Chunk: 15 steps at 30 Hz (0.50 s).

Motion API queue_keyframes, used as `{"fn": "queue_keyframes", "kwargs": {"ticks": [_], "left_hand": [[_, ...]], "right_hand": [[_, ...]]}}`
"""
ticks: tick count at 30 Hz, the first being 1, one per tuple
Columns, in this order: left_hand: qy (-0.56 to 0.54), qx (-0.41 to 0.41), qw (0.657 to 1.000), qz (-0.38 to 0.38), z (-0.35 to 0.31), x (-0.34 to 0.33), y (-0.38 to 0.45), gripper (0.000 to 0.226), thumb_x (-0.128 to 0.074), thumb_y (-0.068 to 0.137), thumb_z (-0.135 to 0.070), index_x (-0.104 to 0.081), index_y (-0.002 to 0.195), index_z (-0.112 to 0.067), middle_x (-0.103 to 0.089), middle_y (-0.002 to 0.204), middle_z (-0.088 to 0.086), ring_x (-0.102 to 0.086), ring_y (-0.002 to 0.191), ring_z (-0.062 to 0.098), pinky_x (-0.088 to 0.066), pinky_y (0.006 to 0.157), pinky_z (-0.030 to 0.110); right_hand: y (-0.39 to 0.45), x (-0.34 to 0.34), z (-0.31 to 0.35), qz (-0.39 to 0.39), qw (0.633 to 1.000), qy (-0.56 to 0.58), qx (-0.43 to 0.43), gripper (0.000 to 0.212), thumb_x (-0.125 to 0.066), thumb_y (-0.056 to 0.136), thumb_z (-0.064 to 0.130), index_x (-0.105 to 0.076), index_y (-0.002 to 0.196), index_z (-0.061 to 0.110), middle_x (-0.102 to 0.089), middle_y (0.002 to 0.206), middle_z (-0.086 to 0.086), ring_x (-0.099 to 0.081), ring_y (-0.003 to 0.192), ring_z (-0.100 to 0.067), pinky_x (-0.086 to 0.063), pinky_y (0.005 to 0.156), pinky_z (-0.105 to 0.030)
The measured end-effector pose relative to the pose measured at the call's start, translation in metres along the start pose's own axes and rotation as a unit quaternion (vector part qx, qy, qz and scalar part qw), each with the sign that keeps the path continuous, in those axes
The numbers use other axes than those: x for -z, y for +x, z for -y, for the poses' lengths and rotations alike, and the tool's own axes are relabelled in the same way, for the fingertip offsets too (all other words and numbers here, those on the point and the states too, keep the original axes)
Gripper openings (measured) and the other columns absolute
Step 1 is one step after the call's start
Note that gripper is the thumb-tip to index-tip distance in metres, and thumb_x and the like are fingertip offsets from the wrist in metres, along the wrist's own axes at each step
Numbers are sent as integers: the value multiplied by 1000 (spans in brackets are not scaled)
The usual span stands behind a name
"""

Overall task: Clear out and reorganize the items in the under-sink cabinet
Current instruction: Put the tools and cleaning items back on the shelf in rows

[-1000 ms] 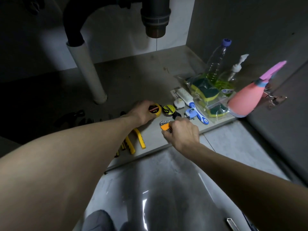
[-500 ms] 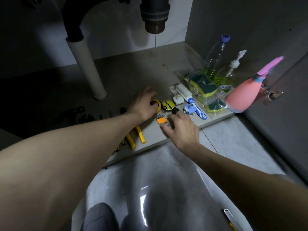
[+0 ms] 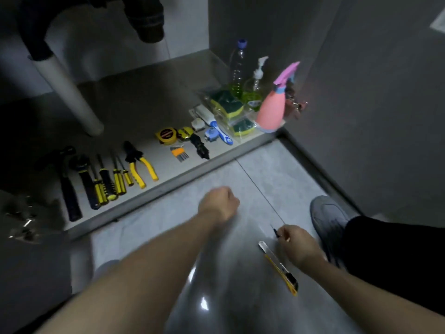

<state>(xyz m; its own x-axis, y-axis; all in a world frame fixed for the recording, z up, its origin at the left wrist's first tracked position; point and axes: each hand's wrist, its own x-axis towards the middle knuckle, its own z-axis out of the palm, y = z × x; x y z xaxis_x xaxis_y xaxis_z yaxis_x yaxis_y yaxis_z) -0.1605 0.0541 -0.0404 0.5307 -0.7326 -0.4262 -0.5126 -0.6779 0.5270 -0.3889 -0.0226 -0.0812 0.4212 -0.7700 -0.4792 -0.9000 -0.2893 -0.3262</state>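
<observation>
**Under-sink cabinet: tools ranked, last pieces on floor**

Yellow-and-black hand tools (image 3: 108, 179) lie in a row along the cabinet floor's front edge (image 3: 192, 174), sorted by kind. Right hand (image 3: 297, 244) pinches a small dark tool (image 3: 275, 231) beside the yellow utility knife (image 3: 279, 267) on grey floor tiles. Left hand (image 3: 220, 203) clenched, holding nothing. Open room behind the row.

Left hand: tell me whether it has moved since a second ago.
Yes. The left hand has pulled back off the yellow tape measure on the cabinet floor, toward the person, and is now over the tiled floor.

Dim cabinet, floor glare, motion-blurred arms, edge distortion
</observation>
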Motion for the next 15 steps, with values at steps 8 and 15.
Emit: {"fn": "queue_keyframes", "kwargs": {"ticks": [8,15], "left_hand": [[-100,214,966,107,-32,-181,-74,57,-64,78,-65,-60,115,-21,-66,116,-1,-64,110,23,-48,81,30],[-47,265,962,46,-43,-194,-58,56,-66,73,-68,-67,104,-22,-70,104,1,-68,101,25,-55,86,33]], "right_hand": [[0,-29,-67,-26,998,54,-26,9,-61,92,27,-55,89,20,-57,102,-2,-58,90,-23,-47,74,-34],[20,-39,-78,-27,994,106,-8,18,-74,81,27,-57,83,22,-59,94,0,-59,87,-21,-45,73,-33]]}}
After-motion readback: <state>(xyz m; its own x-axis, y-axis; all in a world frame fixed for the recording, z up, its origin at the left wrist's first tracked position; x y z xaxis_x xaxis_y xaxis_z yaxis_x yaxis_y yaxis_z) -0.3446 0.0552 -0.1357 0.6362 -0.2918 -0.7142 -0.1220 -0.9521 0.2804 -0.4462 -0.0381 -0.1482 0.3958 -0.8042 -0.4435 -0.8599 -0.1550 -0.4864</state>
